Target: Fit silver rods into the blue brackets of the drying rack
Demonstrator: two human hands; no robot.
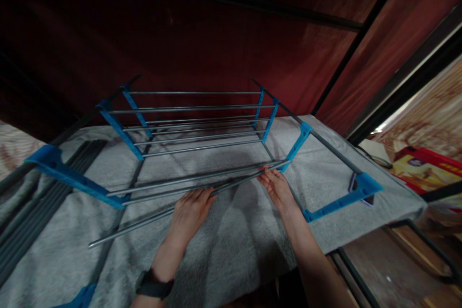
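Fingers: I am seeing the left hand (192,212) clamping a loose rod (126,230) around mid-length, and the right hand (277,187) pinching the same rod nearer its right end.
Loose rod: it is slanting across the front of the part-built rack (195,109), its left end jutting free above the blanket.
Surface: I am looking down on a blanket-covered surface (238,236), grey, fuzzy and softly creased.
Room: dark red fabric (202,53) is hanging behind, black bars (350,53) are crossing it, and a patterned brown cloth (429,91) is showing at the right.
Rack: slim, smooth, grey rods are spanning between blue, plastic-looking brackets; one bracket (296,148) is standing just beside the right hand, its opposite (79,183) leaning at the left.
Rightmost bracket (337,204): it is lying angled over a dark flat object (369,200) with a purple edge.
Bundle: more straight rods (39,214) are lying side by side at the left.
Wrist: a dark watch (155,286) is circling the left one.
Container: a red and yellow box (426,168) is resting beyond the surface's right edge; I am seeing only its printed outside.
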